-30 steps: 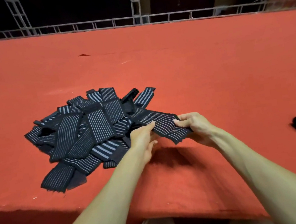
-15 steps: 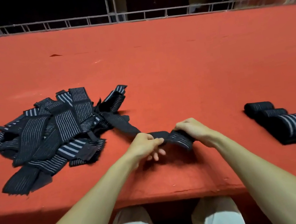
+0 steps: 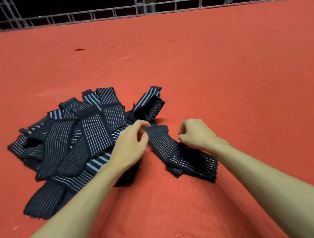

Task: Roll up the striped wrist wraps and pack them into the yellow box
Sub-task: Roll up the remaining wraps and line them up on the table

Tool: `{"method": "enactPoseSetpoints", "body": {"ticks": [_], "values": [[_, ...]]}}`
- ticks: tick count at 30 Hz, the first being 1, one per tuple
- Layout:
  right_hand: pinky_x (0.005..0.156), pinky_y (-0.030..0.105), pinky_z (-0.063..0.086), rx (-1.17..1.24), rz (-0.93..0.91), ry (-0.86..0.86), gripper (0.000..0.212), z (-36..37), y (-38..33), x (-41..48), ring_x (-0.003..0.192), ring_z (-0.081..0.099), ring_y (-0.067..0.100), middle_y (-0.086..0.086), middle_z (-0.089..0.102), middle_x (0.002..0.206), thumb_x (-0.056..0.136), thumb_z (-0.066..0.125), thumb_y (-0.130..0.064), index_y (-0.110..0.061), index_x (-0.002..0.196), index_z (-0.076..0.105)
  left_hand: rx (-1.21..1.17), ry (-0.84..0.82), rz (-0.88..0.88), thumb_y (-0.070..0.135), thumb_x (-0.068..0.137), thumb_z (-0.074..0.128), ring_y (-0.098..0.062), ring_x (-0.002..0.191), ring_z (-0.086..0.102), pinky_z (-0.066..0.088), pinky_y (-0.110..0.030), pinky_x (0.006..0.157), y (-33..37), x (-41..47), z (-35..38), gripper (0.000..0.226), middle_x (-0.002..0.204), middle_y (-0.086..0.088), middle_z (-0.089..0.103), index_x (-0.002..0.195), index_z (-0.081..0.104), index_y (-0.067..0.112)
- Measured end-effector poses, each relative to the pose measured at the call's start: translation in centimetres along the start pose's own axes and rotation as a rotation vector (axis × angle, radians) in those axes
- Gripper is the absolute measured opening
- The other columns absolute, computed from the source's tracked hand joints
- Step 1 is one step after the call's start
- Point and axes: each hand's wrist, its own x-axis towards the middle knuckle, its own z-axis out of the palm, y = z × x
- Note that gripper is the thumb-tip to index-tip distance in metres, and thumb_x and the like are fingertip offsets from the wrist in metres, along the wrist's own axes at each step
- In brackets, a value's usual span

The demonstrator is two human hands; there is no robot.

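A striped wrap [image 3: 177,156] on the bench [image 3: 225,70], beside the pile [image 3: 75,139], is being pinched by the left hand [image 3: 133,144]; the right hand [image 3: 196,133] is curled, grip unclear. A crooked roll is being risked through slack.

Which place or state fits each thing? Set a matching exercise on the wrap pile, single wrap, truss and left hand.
1 pile of striped wrist wraps
2 single wrist wrap
3 metal truss
4 left hand

a beyond the red cloth's far edge
b pinches the single wrap's far end
c left side of the cloth
d flat, right of the pile

Pairs: 1-c, 2-d, 3-a, 4-b
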Motion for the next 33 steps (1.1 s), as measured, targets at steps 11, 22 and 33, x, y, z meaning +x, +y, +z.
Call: {"method": "enactPoseSetpoints", "body": {"ticks": [11,22,33], "values": [[0.074,0.024,0.038,0.291,-0.241,0.077,0.033,7.2,-4.9,6.5,0.084,0.059,0.016,-0.003,0.063,0.085,0.091,0.061,-0.033,-0.022,0.122,0.062,-0.055,-0.01,0.079,-0.005,0.091,0.039,-0.014,0.132,0.043,0.026,-0.022,0.113,-7.5,3.6,4.1,0.051,0.139,-0.005,0.049,0.14,0.038,0.01],[0.063,0.01,0.039,0.543,-0.191,0.245,0.016,8.6,-3.9,6.0,0.066,0.056,0.006,-0.004,0.066,0.073,0.084,0.073,-0.035,-0.022,0.093,0.071,-0.116,0.061,-0.056,0.001,0.094,0.04,-0.012,0.119,0.051,0.035,-0.023,0.098,-7.3,3.8,4.0,0.048,0.128,0.008,0.057,0.137,0.034,0.021],[0.057,0.019,0.044,0.737,-0.055,0.277,0.019,8.0,-3.6,5.5,0.051,0.056,0.003,-0.013,0.064,0.055,0.076,0.081,-0.035,-0.022,0.066,0.071,0.037,0.0,-0.097,0.006,0.092,0.037,-0.016,0.115,0.053,0.041,-0.034,0.097,-7.1,4.3,4.3,0.039,0.121,0.007,0.062,0.128,0.043,0.021]]}}
